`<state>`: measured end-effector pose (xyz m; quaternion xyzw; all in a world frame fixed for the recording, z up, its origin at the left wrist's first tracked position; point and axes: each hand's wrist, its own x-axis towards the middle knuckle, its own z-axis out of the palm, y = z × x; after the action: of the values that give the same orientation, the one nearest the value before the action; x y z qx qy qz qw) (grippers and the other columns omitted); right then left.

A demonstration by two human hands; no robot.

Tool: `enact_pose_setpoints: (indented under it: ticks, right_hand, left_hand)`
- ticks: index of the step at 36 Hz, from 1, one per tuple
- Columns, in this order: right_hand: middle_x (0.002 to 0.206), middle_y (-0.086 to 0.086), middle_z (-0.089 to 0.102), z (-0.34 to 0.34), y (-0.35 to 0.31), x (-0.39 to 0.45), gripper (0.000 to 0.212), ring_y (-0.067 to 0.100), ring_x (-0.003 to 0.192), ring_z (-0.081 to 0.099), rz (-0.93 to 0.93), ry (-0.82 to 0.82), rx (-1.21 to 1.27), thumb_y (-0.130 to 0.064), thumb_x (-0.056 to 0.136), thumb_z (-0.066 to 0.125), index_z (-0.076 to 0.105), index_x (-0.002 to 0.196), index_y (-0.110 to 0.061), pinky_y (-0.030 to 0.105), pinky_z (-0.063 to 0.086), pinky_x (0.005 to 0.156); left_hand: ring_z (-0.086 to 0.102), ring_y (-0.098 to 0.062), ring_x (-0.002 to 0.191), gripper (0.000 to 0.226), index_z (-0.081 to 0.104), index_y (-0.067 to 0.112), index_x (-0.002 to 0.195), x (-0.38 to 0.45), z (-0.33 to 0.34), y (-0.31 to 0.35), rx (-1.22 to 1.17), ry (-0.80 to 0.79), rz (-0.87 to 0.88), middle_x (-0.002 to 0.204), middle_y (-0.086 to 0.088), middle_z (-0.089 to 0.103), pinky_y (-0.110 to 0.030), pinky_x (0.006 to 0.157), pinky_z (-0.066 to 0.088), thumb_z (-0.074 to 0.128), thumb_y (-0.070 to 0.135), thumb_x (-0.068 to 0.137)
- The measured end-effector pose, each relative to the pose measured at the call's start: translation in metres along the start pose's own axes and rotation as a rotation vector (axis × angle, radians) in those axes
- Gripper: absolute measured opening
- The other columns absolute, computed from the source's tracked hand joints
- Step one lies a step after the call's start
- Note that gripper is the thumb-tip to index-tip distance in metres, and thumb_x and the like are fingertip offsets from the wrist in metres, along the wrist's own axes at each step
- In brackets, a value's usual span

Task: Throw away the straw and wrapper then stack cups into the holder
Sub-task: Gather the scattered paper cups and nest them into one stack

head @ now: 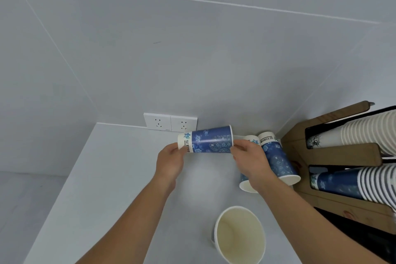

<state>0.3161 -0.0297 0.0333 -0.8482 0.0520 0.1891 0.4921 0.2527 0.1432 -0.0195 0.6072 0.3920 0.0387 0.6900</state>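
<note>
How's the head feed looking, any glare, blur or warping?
Head view: a bright glare streak crosses the held blue floral paper cup; wide-angle warping bends the grey wall tile seams and stretches the open white paper cup near the bottom edge; lighting is soft and even; the image is slightly soft.

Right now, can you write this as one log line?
step: stacking cups | left hand: holds blue cup base | right hand: holds its rim | holder: right | loose cups: three

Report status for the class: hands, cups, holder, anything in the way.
Left hand and right hand hold one blue paper cup sideways above the counter. Two blue cups upside down beside the cardboard holder; white cup upright nearby. No straw or wrapper visible.
</note>
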Motion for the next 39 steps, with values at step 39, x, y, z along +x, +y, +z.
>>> enact_pose_setpoints:
  ticks: [39]
  right_hand:
    - [0.123,0.007,0.068,-0.071,-0.080,-0.141,0.079,0.020,0.102,0.072,-0.374,-0.056,0.728,-0.010,0.082,0.075,0.033,0.142,-0.041,0.038,0.062,0.078]
  left_hand:
    - [0.071,-0.018,0.080,0.013,0.070,0.016,0.078,-0.191,-0.002,0.023,-0.171,-0.119,0.483,0.078,0.003,0.076,-0.036,0.080,0.057,0.068,0.005,0.085]
